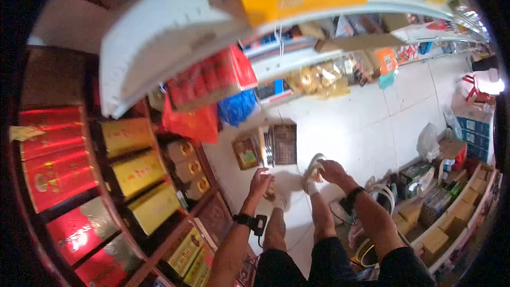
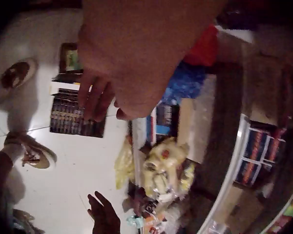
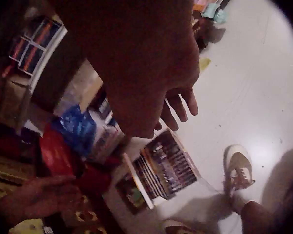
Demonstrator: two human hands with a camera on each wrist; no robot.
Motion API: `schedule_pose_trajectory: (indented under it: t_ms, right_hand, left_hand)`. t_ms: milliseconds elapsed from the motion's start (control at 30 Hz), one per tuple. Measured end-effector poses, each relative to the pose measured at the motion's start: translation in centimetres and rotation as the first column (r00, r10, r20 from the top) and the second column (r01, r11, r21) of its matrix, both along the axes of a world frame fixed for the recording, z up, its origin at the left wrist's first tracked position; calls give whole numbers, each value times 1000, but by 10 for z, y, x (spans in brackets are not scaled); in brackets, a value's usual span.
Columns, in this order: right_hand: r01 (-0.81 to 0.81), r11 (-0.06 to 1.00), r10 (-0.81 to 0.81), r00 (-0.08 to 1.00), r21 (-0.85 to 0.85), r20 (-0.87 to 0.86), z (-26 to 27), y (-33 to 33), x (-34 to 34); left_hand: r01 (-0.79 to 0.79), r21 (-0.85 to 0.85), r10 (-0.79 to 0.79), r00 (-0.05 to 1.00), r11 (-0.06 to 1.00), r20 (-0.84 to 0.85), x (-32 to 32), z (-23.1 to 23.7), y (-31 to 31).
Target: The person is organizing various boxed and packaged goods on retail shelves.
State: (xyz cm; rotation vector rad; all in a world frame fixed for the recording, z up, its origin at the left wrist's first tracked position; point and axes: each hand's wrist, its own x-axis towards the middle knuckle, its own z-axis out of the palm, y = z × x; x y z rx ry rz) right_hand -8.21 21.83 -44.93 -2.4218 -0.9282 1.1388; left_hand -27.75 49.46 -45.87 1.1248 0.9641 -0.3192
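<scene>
My left hand hangs above the floor with loosely bent fingers and nothing in them. On the other side, my right hand is held over a shoe, also holding nothing; its fingers spread apart in the right wrist view. An open box packed with rows of dark, narrow items lies on the white tiles in front of both hands. Beside it is a smaller dark box with a green and yellow label. In the left wrist view the left fingers overlap the packed box from above.
Shelves of red gift boxes and yellow boxes line the left. A white shelf edge juts in overhead. A blue bag and yellow plastic bags sit along the lower shelf. Cartons stand at right.
</scene>
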Motion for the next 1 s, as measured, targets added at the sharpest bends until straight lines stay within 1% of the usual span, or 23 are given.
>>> schedule_pose_trajectory:
  t_ms: [33,67,100,133,167,200,267,333,400,433,467,500,533,567,600,633,667,700,767,800,867,967,1000]
  right_hand:
    - [53,998,-54,998,37,28,17,4,5]
    - [111,980,-120,992,163,48,38,9,12]
    - [119,975,-133,989,188,62,61,18,22]
    - [149,944,-190,975,294,115,90,34,33]
    - [172,904,-249,956,392,154,121,50,44]
    - [187,891,-278,945,414,171,156,68,59]
    - [222,730,-433,882,647,186,226,99,87]
    - [279,613,-565,808,739,164,304,124,117]
    - [272,339,-669,742,901,27,343,146,144]
    - [280,329,-671,741,902,15,362,155,155]
    - [438,162,-631,735,884,-249,380,163,165]
    - [591,10,-542,681,807,-492,391,170,171]
    - [593,5,-540,679,805,-497,393,176,175]
    - [729,-113,-414,583,675,-699,393,182,177]
    - [839,-202,-256,452,504,-854,394,187,178]
    - [839,-208,-250,452,503,-856,397,191,177]
    - [862,-221,-229,409,456,-883,399,194,172]
    - [882,-235,-207,365,408,-908,401,197,169]
    - [891,-249,-186,340,379,-922,408,201,161]
    - [892,-271,-198,317,363,-927,413,203,158]
    - [892,-273,-245,297,359,-923,412,207,155]
    - [900,-285,-252,262,330,-932,432,210,146]
    - [909,-277,-248,246,312,-937,438,210,144]
  left_hand:
    - [-40,9,39,996,999,86,5,10,8]
    - [16,119,-33,989,993,143,25,37,15]
    - [64,229,-109,976,971,188,46,78,19]
    - [71,249,-123,973,966,198,67,121,24]
    - [118,396,-230,941,911,248,90,166,27]
    - [150,533,-339,899,833,277,113,212,28]
    - [29,731,-400,851,682,339,153,304,32]
    - [-187,867,-406,824,463,394,181,351,42]
    - [-376,889,-492,740,263,458,218,410,51]
    - [-436,888,-512,733,150,447,234,429,53]
    - [-492,870,-531,728,37,434,247,444,56]
    - [-487,873,-535,730,31,426,257,456,59]
    - [-404,911,-575,767,-88,284,267,467,62]
    - [-317,925,-596,791,-210,136,272,475,66]
    - [-316,924,-597,791,-216,131,275,477,72]
    - [-214,967,-605,791,-142,86,277,478,79]
    - [-104,992,-615,787,-67,41,280,480,82]
    - [-103,992,-618,785,-77,34,283,483,83]
    - [-47,996,-604,793,70,80,288,489,84]
    - [-44,997,-607,792,59,71,288,489,83]
    - [-128,987,-631,775,-97,39,284,486,76]
    - [-133,981,-617,787,-143,17,272,496,49]
    - [-104,991,-615,788,-88,28,266,496,46]
